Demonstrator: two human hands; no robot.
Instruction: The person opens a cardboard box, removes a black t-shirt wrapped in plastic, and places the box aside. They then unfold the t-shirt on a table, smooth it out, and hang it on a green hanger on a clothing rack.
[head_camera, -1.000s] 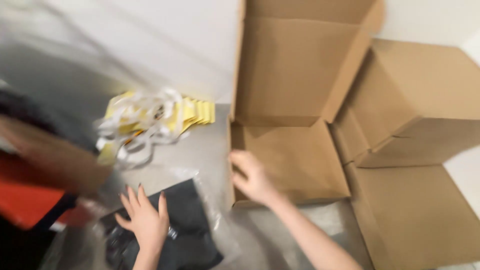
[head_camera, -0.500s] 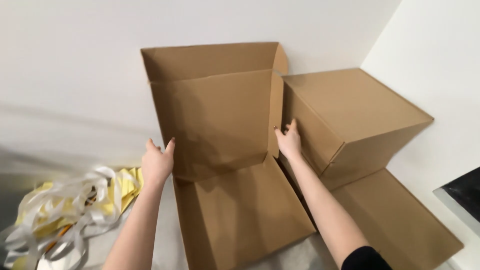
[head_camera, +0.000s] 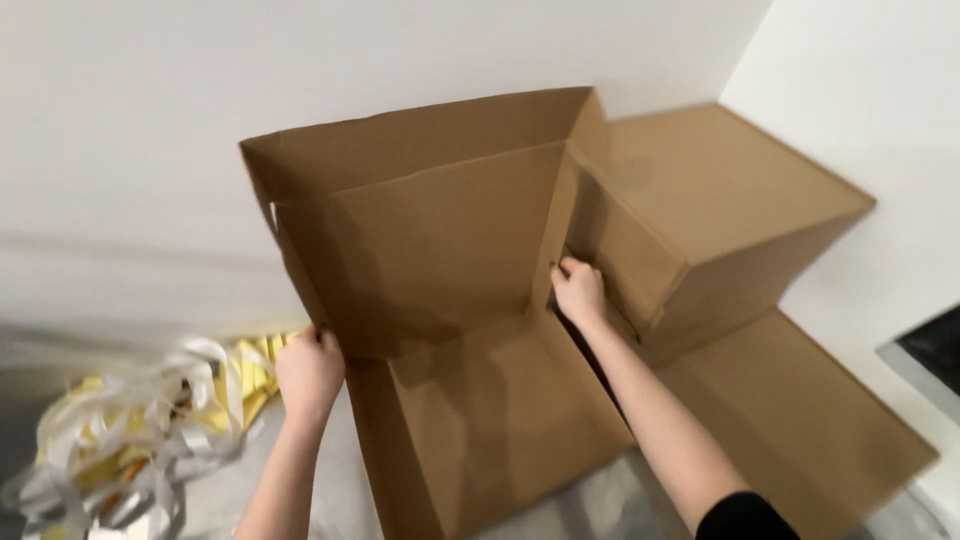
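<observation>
Here the open cardboard box (head_camera: 440, 300) sits between the 2 hands, its mouth turned toward the person and its lower flap lying flat toward them. The left hand (head_camera: 308, 372) is curled closed around the box's lower left corner edge, so the box wall rises up and to the right of that hand. The right hand (head_camera: 578, 292) is at the opposite side, fingers bent and pressed into the seam where the right wall meets the back panel; how firmly it pinches the cardboard cannot be told, but it is in contact, not apart. The box's long axis runs across from 1 hand to the other, and both hands are about equally close, each touching its own side. Just beyond the right hand, a second, closed cardboard box (head_camera: 720, 210) stands against the first. Outward from the left hand, near but apart, lies a tangle of white and yellow strips (head_camera: 150, 420)
</observation>
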